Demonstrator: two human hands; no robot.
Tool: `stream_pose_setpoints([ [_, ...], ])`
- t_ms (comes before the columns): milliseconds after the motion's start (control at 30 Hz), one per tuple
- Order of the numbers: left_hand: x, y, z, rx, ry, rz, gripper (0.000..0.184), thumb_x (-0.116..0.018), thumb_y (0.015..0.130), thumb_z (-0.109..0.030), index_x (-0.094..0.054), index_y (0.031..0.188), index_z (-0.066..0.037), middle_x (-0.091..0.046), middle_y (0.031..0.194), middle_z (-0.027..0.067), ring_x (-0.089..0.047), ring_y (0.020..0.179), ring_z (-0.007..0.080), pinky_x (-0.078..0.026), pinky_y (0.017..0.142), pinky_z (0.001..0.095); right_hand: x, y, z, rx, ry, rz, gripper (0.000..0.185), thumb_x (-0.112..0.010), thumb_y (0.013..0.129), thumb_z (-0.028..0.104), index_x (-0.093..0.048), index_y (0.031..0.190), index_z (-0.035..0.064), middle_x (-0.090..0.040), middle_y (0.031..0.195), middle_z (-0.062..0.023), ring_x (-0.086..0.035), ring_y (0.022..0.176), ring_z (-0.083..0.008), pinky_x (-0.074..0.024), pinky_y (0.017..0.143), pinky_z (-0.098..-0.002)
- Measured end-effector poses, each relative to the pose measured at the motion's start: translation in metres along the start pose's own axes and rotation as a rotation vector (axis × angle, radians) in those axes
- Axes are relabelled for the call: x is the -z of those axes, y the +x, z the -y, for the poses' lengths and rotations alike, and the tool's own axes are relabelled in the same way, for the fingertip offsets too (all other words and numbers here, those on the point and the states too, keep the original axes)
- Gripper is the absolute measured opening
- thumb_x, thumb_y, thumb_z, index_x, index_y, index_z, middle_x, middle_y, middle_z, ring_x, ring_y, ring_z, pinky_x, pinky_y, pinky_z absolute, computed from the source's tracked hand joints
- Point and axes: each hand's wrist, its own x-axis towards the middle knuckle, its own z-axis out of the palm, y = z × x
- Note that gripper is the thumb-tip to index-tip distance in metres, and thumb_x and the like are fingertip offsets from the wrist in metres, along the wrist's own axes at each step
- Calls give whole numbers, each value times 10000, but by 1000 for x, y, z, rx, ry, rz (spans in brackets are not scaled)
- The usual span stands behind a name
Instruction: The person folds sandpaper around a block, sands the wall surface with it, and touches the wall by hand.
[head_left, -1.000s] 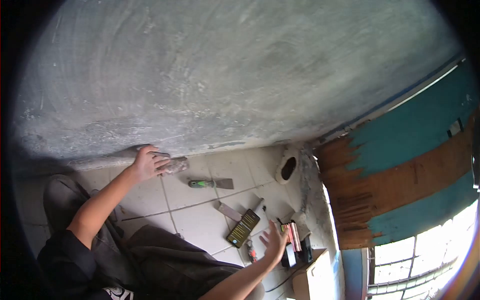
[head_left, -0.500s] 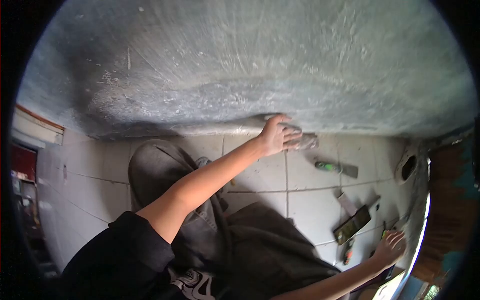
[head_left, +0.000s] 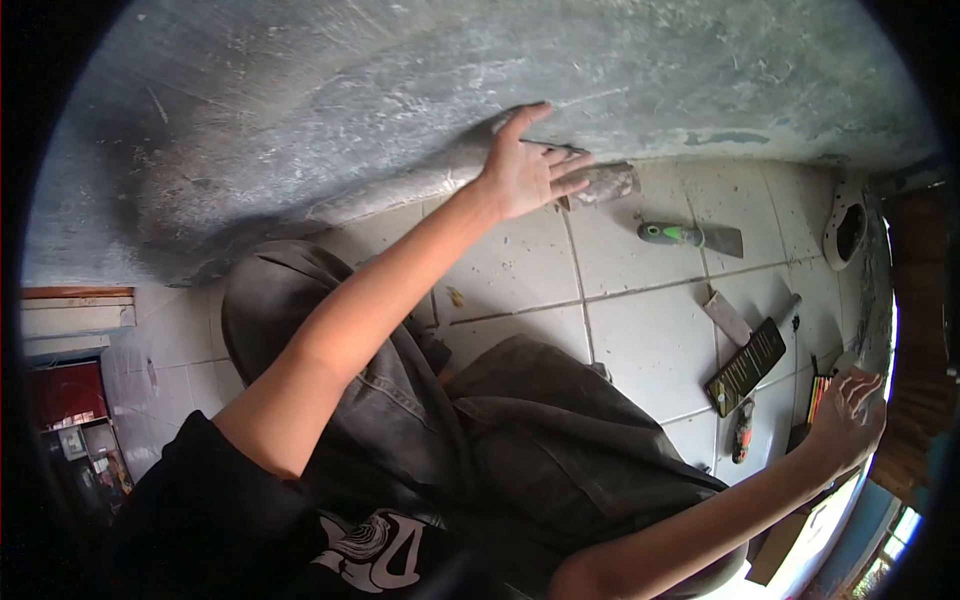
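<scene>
My left hand (head_left: 535,170) is stretched out by the foot of the grey plastered wall (head_left: 400,120), its fingers spread and holding nothing. Just past its fingertips, on the floor, lies a flat grey-brown smeared piece (head_left: 610,184); its kind is unclear. My right hand (head_left: 848,422) hovers at the far right, fingers loosely bent and apart, with nothing visible in them. Nearest to it are several coloured pencil-like sticks (head_left: 818,395). Between the hands lies a putty knife (head_left: 690,237) with a green and grey handle.
White tiles (head_left: 520,270) cover the floor. A dark tray-like object (head_left: 745,368), a flat pale strip (head_left: 727,318) and an orange-grey handle (head_left: 742,432) lie to the right. A pale clog (head_left: 848,228) rests near the right wall. My bent legs (head_left: 520,420) fill the lower middle.
The view has tilted, so the floor things appear higher. My left hand has turned its palm more open beside the wall. In the picture, my right hand sits farther right and higher.
</scene>
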Motion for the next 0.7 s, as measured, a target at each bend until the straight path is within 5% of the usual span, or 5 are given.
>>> stream_pose_setpoints([
  [67,-3,-1,1,-21,32,2,1109,-589,731,-493,141,1349,69,-36,1447,202,-283,1298,284,-261,1045,433,-17,-13,-8,36,32,-9,570,-546,780,-19,-205,1236,-38,-403,1108,-204,-474,936,-294,-440,775,-432],
  [300,1,-4,4,-47,61,103,1203,-499,689,-692,166,1338,71,-13,1450,206,-248,1313,297,-234,1059,447,-39,-30,-26,62,81,11,551,-302,929,289,-90,1367,30,-393,1143,-190,-437,1001,-287,-381,837,-474],
  [500,-1,-5,5,-33,35,48,1160,-487,708,-676,112,1351,81,-102,1439,210,-231,1319,287,-214,1067,433,-19,-25,-19,0,114,274,570,-325,919,250,-60,1397,88,-376,1193,-180,-438,1013,-277,-383,849,-456],
  [700,-4,-6,5,-44,79,44,1141,-480,715,-668,91,1354,86,-115,1433,216,-235,1318,284,-216,1065,424,-44,-41,-43,42,104,126,668,-377,886,169,35,1411,142,-334,1267,-182,-458,1001,-288,-402,848,-443],
])
